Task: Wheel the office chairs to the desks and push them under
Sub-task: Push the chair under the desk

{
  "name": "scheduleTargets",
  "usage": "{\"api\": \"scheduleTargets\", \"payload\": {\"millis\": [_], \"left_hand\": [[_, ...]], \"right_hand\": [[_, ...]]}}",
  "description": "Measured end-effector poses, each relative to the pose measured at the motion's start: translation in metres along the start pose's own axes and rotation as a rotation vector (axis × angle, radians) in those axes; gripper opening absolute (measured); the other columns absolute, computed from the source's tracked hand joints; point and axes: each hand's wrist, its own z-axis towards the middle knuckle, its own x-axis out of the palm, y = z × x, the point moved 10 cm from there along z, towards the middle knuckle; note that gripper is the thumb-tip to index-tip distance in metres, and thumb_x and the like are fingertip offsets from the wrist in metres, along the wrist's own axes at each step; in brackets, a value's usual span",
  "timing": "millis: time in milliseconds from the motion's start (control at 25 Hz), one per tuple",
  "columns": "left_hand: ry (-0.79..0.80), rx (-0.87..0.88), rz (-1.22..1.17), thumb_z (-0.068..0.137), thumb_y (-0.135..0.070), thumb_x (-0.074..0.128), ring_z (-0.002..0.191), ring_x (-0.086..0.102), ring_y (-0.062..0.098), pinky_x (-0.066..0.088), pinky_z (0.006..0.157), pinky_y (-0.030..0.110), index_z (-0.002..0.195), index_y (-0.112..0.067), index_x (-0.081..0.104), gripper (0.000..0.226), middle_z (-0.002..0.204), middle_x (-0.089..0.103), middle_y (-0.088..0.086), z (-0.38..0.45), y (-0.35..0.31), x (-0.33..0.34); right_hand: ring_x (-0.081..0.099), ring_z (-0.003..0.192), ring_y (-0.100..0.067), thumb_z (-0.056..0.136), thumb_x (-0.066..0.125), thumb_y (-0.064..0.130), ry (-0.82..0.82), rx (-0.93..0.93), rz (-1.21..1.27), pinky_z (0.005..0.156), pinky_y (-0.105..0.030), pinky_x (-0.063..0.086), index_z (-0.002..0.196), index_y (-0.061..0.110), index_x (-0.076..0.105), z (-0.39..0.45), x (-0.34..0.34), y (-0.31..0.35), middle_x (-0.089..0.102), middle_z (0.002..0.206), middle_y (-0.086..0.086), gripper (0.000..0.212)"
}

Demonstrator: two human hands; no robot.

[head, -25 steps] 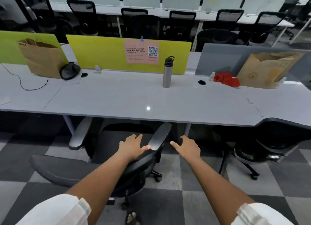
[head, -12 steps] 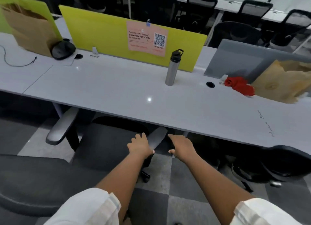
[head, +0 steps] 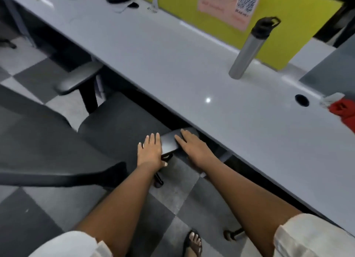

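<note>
Both our hands on the office chair (head: 119,120) armrest (head: 170,141)

Our left hand (head: 150,151) and right hand (head: 192,146) lie flat, fingers straight, on the armrest; beyond our fingertips its seat sits partly under the desk (head: 172,61).

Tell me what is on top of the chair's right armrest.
Both hands lie on the right armrest: the left hand flat on its near side, the right hand with straight fingers across its far end. The pad's tip is hidden under the desk edge.
</note>
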Motion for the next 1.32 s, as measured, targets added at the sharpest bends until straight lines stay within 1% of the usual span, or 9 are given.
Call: {"api": "scheduleTargets", "payload": {"millis": [200, 480, 600, 720, 840, 920, 1000, 1160, 1320], "left_hand": [[-0.132, 0.018, 0.001, 0.086, -0.037, 0.077, 0.145, 0.029, 0.029, 0.022, 0.122, 0.045, 0.160, -0.009, 0.014, 0.100, 0.156, 0.031, 0.010, 0.000, 0.001, 0.011], [-0.257, -0.142, -0.070, 0.080, -0.066, 0.071, 0.128, 0.040, 0.026, 0.035, 0.106, 0.041, 0.155, -0.016, 0.025, 0.101, 0.140, 0.041, 0.005, -0.040, 0.015, 0.031], [-0.248, -0.135, -0.043, 0.073, -0.074, 0.071, 0.126, 0.043, 0.023, 0.035, 0.102, 0.042, 0.151, -0.020, 0.032, 0.103, 0.137, 0.044, 0.002, -0.033, 0.015, 0.033], [-0.217, -0.101, -0.061, 0.070, -0.081, 0.067, 0.128, 0.044, 0.024, 0.035, 0.103, 0.045, 0.150, -0.021, 0.033, 0.106, 0.139, 0.045, 0.002, -0.028, 0.021, 0.027], [-0.205, -0.043, -0.234, 0.078, -0.085, 0.053, 0.136, 0.043, 0.027, 0.036, 0.107, 0.050, 0.156, -0.021, 0.028, 0.104, 0.148, 0.043, 0.004, -0.020, 0.022, 0.025], [-0.171, -0.010, -0.382, 0.082, -0.083, 0.050, 0.136, 0.046, 0.026, 0.041, 0.107, 0.050, 0.155, -0.025, 0.030, 0.096, 0.151, 0.045, 0.002, -0.010, 0.020, 0.030], [-0.175, 0.010, -0.511, 0.083, -0.080, 0.053, 0.129, 0.053, 0.020, 0.045, 0.104, 0.044, 0.150, -0.033, 0.038, 0.083, 0.145, 0.054, -0.004, -0.002, 0.023, 0.034], [-0.280, 0.052, -1.092, 0.085, -0.072, 0.054, 0.118, 0.061, 0.001, 0.048, 0.106, 0.034, 0.134, -0.024, 0.063, 0.069, 0.126, 0.068, -0.014, -0.002, 0.054, 0.056], [-0.311, 0.037, -1.254, 0.082, -0.080, 0.055, 0.092, 0.068, 0.002, 0.055, 0.077, 0.018, 0.125, -0.002, 0.061, 0.089, 0.093, 0.070, 0.003, -0.027, 0.075, 0.109]], "right_hand": [[0.004, 0.156, -0.035, 0.096, 0.049, -0.008, -0.051, -0.106, -0.013, 0.125, -0.045, 0.017, 0.163, 0.015, 0.002, 0.022, 0.009, -0.001, 0.002, 0.168, -0.020, 0.085], [0.007, 0.156, -0.026, 0.104, 0.040, 0.000, 0.000, -0.225, 0.084, 0.121, -0.042, 0.025, 0.162, 0.026, 0.018, 0.042, -0.001, 0.021, 0.008, 0.170, -0.008, 0.067], [0.004, 0.156, -0.030, 0.100, 0.046, -0.007, 0.009, -0.177, 0.154, 0.119, -0.046, 0.031, 0.162, 0.031, 0.018, 0.038, 0.011, 0.015, 0.003, 0.171, -0.005, 0.078], [0.004, 0.156, -0.031, 0.088, 0.054, -0.017, -0.113, -0.122, 0.158, 0.124, -0.044, 0.022, 0.162, 0.025, 0.020, 0.029, 0.010, 0.017, 0.007, 0.170, -0.008, 0.092], [0.034, 0.148, -0.023, 0.089, 0.057, -0.010, -0.535, 0.259, 0.635, 0.123, -0.040, 0.029, 0.150, 0.013, 0.046, -0.010, 0.024, -0.022, 0.044, 0.156, -0.008, 0.067], [0.061, 0.121, -0.019, 0.096, 0.060, 0.004, -0.650, 0.550, 1.019, 0.108, -0.038, 0.047, 0.130, 0.011, 0.065, -0.043, 0.084, -0.043, 0.069, 0.126, -0.004, 0.035], [0.067, 0.108, -0.020, 0.100, 0.061, 0.013, -0.473, 0.600, 1.281, 0.096, -0.028, 0.052, 0.115, 0.007, 0.073, -0.037, 0.140, -0.029, 0.073, 0.109, -0.002, 0.020], [0.058, 0.126, -0.024, 0.104, 0.056, 0.012, -0.309, 0.467, 1.516, 0.105, -0.022, 0.043, 0.130, -0.002, 0.064, 0.016, 0.183, -0.002, 0.065, 0.130, -0.008, 0.030], [0.051, 0.124, -0.008, 0.092, 0.071, 0.003, -0.180, 0.277, 1.544, 0.102, -0.006, 0.040, 0.144, 0.003, 0.051, 0.050, 0.194, 0.001, 0.057, 0.135, -0.001, 0.056]]}}
